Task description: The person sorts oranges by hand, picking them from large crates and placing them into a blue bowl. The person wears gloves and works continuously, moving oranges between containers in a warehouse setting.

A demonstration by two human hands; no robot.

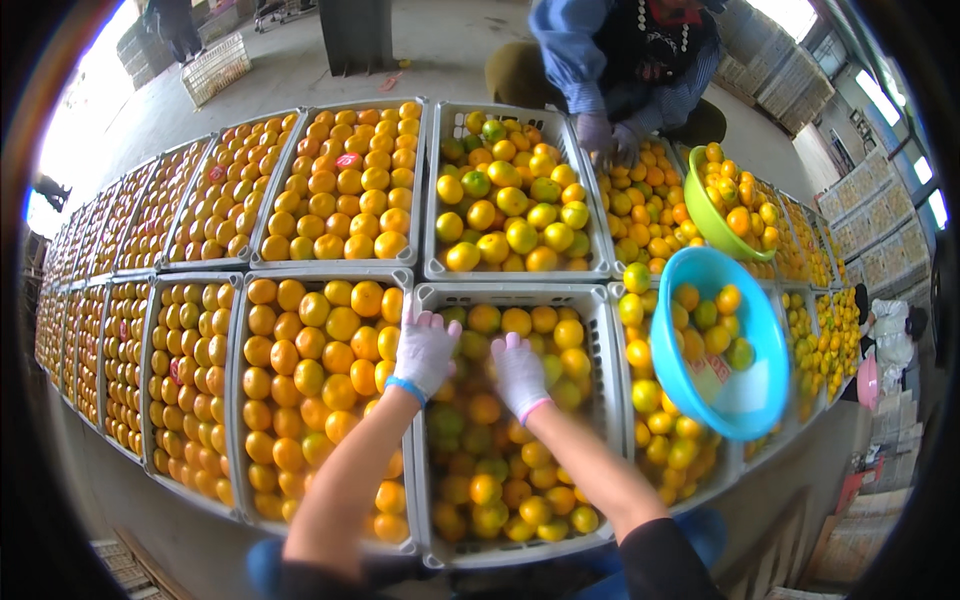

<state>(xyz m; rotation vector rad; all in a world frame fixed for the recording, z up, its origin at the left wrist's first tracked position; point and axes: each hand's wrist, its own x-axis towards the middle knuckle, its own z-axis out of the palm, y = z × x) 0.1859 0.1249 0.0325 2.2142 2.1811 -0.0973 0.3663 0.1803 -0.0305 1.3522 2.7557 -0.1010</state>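
Note:
Both my hands wear thin white gloves. My left hand (427,352), with a blue cuff, is over the rim between two grey plastic crates, fingers apart; no fruit shows in it. My right hand (519,373), with a pink cuff, is over the middle crate (517,559), its fingers spread above the oranges (486,489). Some of these are greenish and they lie loosely. The crate to the left holds orange citrus fruit (285,390) in neat rows. On the crates to the right rests a tilted blue plastic basin (765,345) with several fruits and printed paper inside.
Long double rows of filled crates run left and right. A green basin (697,202) of fruit stands at the right. Across the crates a person in gloves (622,75) reaches into one. A dark pillar (356,37) and an off-white crate (217,71) stand behind.

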